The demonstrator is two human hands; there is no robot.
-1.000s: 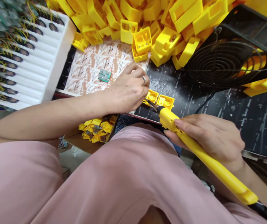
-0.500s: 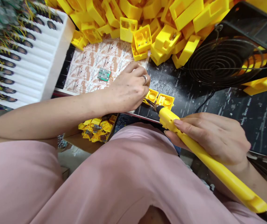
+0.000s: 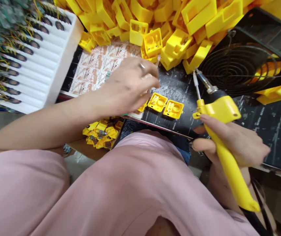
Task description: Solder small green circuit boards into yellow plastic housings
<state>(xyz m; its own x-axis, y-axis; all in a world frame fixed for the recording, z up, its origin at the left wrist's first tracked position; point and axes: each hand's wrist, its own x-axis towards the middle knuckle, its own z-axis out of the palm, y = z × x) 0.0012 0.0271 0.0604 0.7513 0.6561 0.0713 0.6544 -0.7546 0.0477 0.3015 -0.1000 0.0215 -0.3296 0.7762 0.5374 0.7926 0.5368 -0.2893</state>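
My right hand [image 3: 238,144] is wrapped round a yellow soldering iron [image 3: 222,131], whose metal tip [image 3: 196,80] points up and away over the black mat [image 3: 265,118]. Two small yellow square parts [image 3: 165,105] lie side by side on the mat near its front edge. My left hand [image 3: 128,87] hovers over the printed sheet [image 3: 91,70] just left of those parts. It is smeared by motion, with fingers curled, and I cannot make out whether it holds anything.
A heap of yellow plastic housings [image 3: 155,23] fills the back of the bench. A white tray [image 3: 44,62] of wired circuit boards stands at the left. A black fan with a wire guard [image 3: 233,68] sits at the right. A box of small yellow scraps [image 3: 102,131] rests below the bench edge.
My right hand has lifted the soldering iron off the small yellow parts and swung its tip up and to the right. My left hand has come off the parts and moved up-left, covering the green board.
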